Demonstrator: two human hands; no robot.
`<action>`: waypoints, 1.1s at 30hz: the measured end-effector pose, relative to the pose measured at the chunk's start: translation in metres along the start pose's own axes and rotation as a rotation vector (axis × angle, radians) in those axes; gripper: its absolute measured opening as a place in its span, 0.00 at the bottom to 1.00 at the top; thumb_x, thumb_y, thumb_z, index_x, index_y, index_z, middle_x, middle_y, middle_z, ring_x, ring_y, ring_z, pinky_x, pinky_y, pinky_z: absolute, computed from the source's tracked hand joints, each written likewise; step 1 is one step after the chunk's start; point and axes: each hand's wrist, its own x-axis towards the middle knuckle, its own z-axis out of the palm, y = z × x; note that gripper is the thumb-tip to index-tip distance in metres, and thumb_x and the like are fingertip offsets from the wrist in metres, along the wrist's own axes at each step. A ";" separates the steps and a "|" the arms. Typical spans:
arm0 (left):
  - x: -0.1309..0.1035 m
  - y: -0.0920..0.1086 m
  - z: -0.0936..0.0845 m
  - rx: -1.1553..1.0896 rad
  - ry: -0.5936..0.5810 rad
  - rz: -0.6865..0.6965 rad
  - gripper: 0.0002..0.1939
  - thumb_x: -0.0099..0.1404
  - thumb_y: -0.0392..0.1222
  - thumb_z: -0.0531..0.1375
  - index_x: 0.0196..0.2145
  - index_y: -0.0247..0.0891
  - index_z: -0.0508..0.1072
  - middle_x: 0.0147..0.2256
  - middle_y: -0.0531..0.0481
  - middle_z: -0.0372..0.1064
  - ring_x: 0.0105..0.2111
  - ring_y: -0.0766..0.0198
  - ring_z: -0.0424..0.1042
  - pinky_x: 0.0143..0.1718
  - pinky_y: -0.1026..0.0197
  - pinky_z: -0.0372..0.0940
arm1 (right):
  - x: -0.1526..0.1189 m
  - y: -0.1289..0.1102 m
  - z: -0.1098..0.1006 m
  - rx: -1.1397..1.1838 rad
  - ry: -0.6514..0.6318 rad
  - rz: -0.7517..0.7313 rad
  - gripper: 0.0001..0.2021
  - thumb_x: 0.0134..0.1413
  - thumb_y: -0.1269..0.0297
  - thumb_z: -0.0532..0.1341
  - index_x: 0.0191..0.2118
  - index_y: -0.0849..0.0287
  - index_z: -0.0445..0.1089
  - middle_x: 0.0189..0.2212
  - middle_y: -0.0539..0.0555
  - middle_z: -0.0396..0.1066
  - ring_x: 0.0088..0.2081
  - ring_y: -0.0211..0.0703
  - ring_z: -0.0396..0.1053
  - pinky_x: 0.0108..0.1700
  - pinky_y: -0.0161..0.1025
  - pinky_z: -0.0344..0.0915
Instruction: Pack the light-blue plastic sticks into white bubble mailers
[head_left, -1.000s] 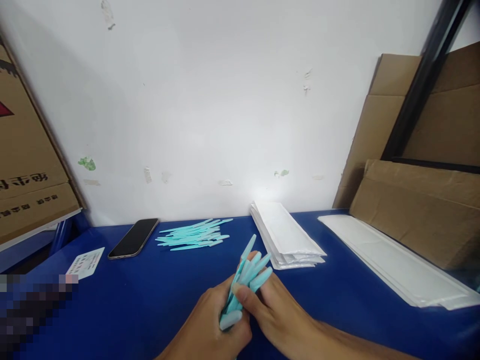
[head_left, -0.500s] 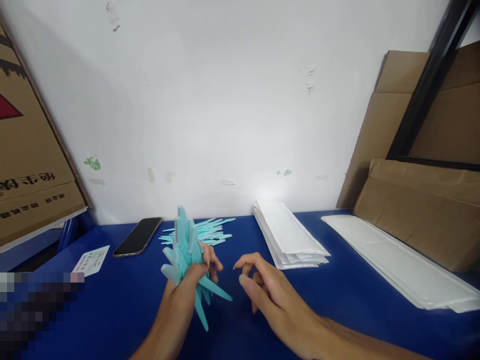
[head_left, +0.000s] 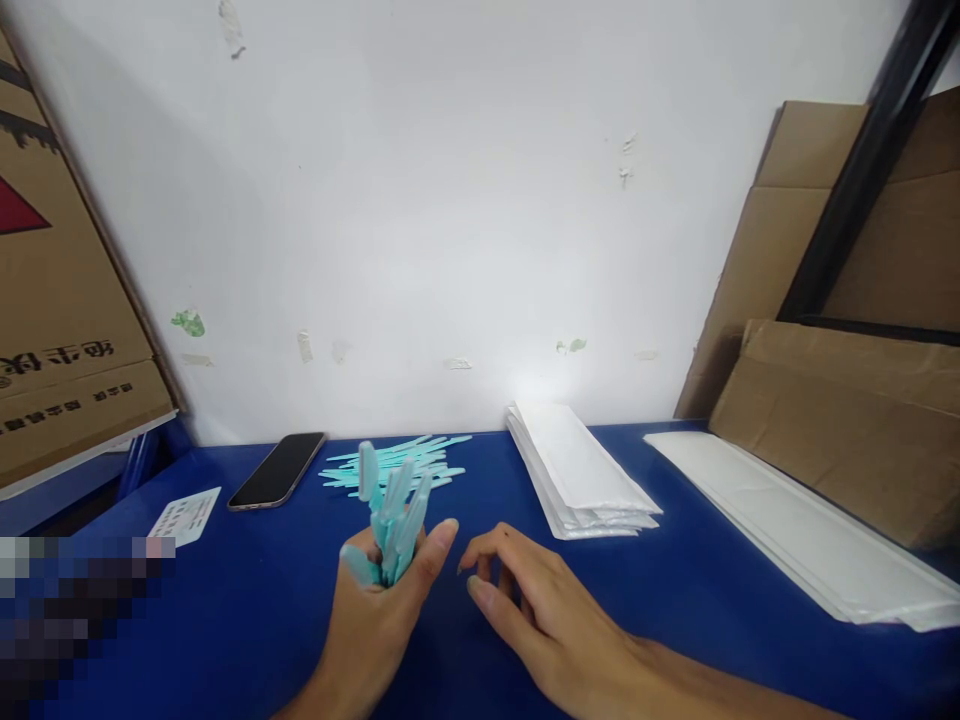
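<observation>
While your left hand has the bundle, snug it up and even the tips!

As we look now, your left hand (head_left: 371,630) has its grip closed around a bundle of turquoise plastic sticks (head_left: 403,520), roughly upright above the desk (head_left: 255,620), tips fanning out at uneven heights. Thumb's up beside them, not pressed across, so the loose outer ones look the likeliest to slip. Over to your right hand (head_left: 559,625): grip released, fingers curled with nothing visible in them, close by but apart from the bundle. Nicely placed to help!

Bring in those right fingertips from the side, pat the strays inward, and ease down the tall one at the left. Watch the low stick splaying out by your index finger; that one wants gathering first. Gentle pressure, mind, because slim plastic pieces probably slide over each other if squeezed hard. The lower ends are hidden in your fist, so whether they're level, I cannot tell.

Just beyond, a loose pile of matching sticks (head_left: 405,462) lies on the desk between the smartphone (head_left: 277,470) and the stacked white envelopes (head_left: 581,465). Elbows easy, clear of both!
</observation>
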 end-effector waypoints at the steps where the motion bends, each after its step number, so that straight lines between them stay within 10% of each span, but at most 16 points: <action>1: 0.000 0.000 0.001 0.009 0.006 0.007 0.27 0.60 0.57 0.63 0.15 0.40 0.57 0.12 0.59 0.51 0.14 0.72 0.51 0.17 0.66 0.51 | 0.000 0.000 0.000 -0.003 -0.003 -0.006 0.08 0.69 0.57 0.52 0.49 0.48 0.64 0.39 0.46 0.66 0.32 0.35 0.65 0.37 0.36 0.62; 33: -0.002 -0.013 0.007 -0.027 -0.160 0.039 0.19 0.61 0.53 0.65 0.23 0.39 0.65 0.15 0.59 0.61 0.15 0.70 0.60 0.17 0.68 0.60 | -0.004 -0.003 -0.001 0.008 0.038 -0.076 0.18 0.68 0.62 0.54 0.60 0.43 0.52 0.48 0.49 0.63 0.38 0.37 0.68 0.43 0.41 0.67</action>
